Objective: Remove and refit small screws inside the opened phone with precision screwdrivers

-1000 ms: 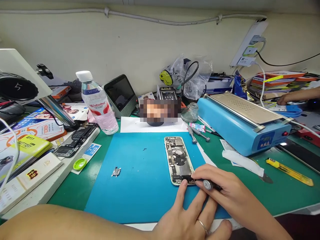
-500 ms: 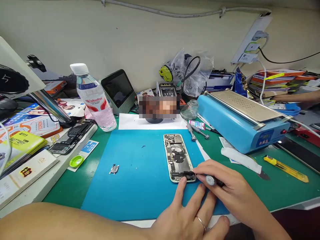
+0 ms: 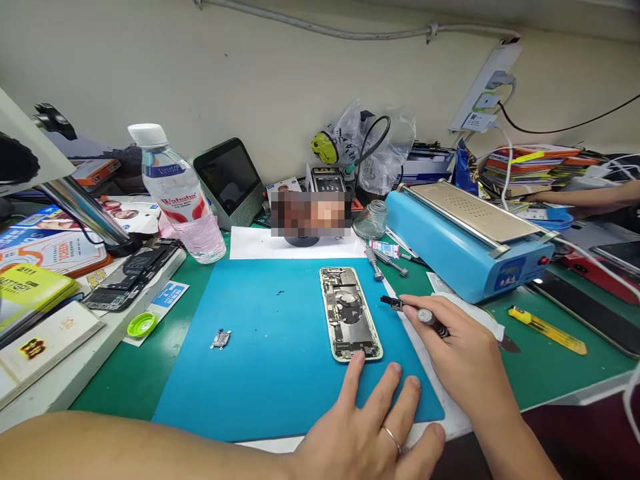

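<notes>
An opened phone [image 3: 350,313] lies on the blue mat [image 3: 270,393], its inner parts showing. My left hand [image 3: 375,413] has its fingers spread, the index fingertip on the phone's bottom edge and the others over the mat. To the right of the phone, my right hand [image 3: 450,340] is closed around a dark screwdriver [image 3: 433,322] and pinches a small black part [image 3: 391,303] above the mat's right edge. A small metallic component [image 3: 221,339] sits on the mat's left side.
A blue machine [image 3: 465,247] stands at the back right, with a yellow cutter [image 3: 547,330] before it. Screwdrivers [image 3: 375,263] lie behind the phone. At the left are a water bottle [image 3: 183,207] and a green cap [image 3: 142,325]. Another person's forearm [image 3: 585,195] shows far right.
My right hand has lifted away from the phone's lower end, up and to the right, with the small black part now off the phone. My left hand's fingers have spread slightly. The view has shifted a little.
</notes>
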Demonstrator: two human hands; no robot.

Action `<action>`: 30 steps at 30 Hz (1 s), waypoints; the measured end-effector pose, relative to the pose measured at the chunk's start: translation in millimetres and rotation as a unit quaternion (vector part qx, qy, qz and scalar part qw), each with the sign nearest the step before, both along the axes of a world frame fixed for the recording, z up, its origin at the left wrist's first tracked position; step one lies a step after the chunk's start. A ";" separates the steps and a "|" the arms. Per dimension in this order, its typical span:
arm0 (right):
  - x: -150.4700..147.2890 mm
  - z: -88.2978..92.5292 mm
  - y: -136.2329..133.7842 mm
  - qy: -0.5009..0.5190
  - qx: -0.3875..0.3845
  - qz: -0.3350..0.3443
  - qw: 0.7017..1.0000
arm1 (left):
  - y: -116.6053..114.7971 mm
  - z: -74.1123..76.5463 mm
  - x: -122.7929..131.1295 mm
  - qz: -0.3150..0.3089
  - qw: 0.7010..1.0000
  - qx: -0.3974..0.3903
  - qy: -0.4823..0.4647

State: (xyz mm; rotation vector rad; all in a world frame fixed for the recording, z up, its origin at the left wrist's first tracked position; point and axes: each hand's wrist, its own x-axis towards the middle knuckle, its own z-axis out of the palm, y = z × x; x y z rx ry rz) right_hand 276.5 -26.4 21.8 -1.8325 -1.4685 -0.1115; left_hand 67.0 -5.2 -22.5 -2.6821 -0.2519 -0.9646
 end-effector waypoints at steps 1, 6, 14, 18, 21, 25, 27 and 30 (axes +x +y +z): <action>0.3 0.4 0.4 -0.001 -0.003 -0.006 1.000 | 0.0 -0.5 0.4 0.001 1.000 0.002 -0.001; 2.3 3.4 1.7 0.002 -0.025 -0.015 1.000 | 0.3 -0.6 2.8 0.009 1.000 0.013 -0.006; 4.9 3.7 2.8 0.011 -0.067 -0.003 0.998 | -4.1 -5.8 2.2 0.016 1.000 0.014 -0.007; 4.8 1.4 4.2 0.015 -0.086 -0.002 0.996 | -4.7 -8.6 2.1 0.018 1.000 0.012 -0.003; 5.2 0.2 6.1 0.016 -0.096 0.003 0.995 | -5.6 -10.3 2.3 0.019 1.000 0.016 -0.006; 6.3 -0.6 6.7 0.017 -0.104 0.010 0.994 | -5.1 -9.6 3.1 0.019 1.000 0.018 -0.004; 6.8 -0.6 6.3 0.017 -0.107 0.016 0.994 | -4.0 -7.4 3.2 0.021 1.000 0.015 -0.001; 6.7 -0.2 5.7 0.017 -0.108 0.025 0.994 | -1.9 -2.4 2.3 0.022 1.000 0.007 0.005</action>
